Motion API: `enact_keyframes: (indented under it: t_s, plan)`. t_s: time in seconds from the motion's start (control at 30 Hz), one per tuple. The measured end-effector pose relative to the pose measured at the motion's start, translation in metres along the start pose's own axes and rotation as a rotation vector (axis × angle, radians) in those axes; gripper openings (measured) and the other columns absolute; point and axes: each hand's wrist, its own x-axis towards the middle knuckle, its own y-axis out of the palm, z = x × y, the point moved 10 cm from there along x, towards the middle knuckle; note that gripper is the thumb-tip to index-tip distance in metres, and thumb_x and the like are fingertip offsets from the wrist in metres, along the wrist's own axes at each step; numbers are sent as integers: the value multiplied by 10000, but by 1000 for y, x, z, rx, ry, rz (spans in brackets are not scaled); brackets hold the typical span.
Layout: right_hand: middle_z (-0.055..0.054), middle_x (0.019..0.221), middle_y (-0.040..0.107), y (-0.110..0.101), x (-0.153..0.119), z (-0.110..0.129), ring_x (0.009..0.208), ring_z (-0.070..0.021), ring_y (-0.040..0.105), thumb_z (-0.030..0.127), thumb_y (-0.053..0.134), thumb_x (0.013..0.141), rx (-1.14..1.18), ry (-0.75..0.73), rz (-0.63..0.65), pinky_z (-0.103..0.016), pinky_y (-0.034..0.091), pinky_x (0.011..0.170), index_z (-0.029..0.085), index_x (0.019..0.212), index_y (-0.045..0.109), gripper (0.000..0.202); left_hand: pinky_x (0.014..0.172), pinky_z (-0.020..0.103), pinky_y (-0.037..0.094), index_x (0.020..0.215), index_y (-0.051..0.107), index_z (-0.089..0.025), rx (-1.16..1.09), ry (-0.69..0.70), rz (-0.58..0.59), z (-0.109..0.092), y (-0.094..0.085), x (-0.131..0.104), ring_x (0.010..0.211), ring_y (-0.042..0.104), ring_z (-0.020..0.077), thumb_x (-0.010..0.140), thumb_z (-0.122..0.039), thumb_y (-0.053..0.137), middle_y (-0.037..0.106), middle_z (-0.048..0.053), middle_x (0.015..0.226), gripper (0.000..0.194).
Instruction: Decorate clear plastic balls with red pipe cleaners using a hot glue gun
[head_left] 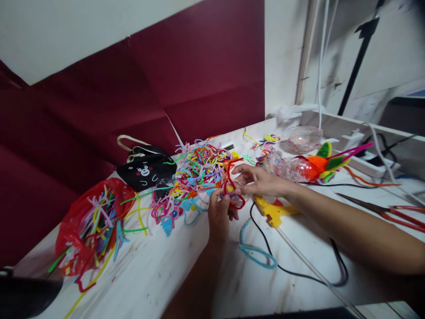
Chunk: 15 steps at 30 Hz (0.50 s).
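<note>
A red pipe cleaner (228,173), bent into loops, is between my two hands above the middle of the white table. My left hand (219,212) has its fingers closed round a small item with a yellow spot at the lower part of the red loops. From the right, my right hand (257,179) reaches in with bent fingers at the same item, its fingertips beside the red pipe cleaner. Just under my right wrist lies a yellow glue gun (274,212). A light blue pipe cleaner (257,257) lies curled in front of it.
A heap of coloured pipe cleaners (199,166) lies behind my hands. At the left are a red bag (71,226) of pipe cleaners and a black pouch (146,170). Rightward are scissors (381,210), an orange decorated piece (317,167), clear plastic (303,138) and a black cord (292,271).
</note>
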Motion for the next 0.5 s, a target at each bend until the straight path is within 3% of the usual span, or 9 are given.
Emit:
enact_keyframes:
  t_s: [0.37, 0.5]
  plan:
    - [44, 876, 639, -3, -2, -1, 752, -150, 626, 285, 883, 600, -49, 2, -23, -301, 562, 697, 268, 1065, 553, 570, 378, 194, 302, 884, 509, -225, -46, -67, -16, 4, 1, -2, 353, 483, 66, 789, -599, 751, 736, -16, 697, 456]
    - [28, 902, 659, -2, -2, -3, 778, -155, 639, 269, 866, 600, -85, 8, -11, -302, 572, 715, 259, 1078, 551, 572, 325, 181, 201, 818, 508, -226, -58, -100, -25, 1, 1, -2, 290, 360, 38, 720, -565, 807, 615, -78, 563, 462]
